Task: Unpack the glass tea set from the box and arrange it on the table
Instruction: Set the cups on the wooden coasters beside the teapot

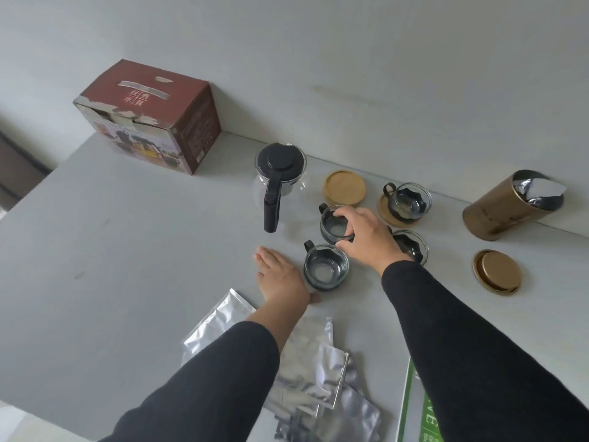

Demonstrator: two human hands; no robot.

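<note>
A glass teapot [280, 178] with a black lid and handle stands at the back of the grey table [127, 250]. My right hand [366, 237] grips the rim of a glass cup [333, 224] from above. My left hand [280, 275] lies flat on the table, its thumb side against a second cup [325, 266]. A third cup [409, 200] sits on a wooden coaster. The fourth cup [412, 245] is partly hidden behind my right wrist. One bare wooden coaster [344, 186] lies beside the teapot. The red-brown box [149, 116] stands at the back left.
A bronze tin [506, 207] lies on its side at the right, foil liner showing; its lid [497, 271] lies in front. Several silver foil pouches [318, 371] lie near the front edge. A green and white sheet [417, 406] is at the bottom right. A wall runs behind.
</note>
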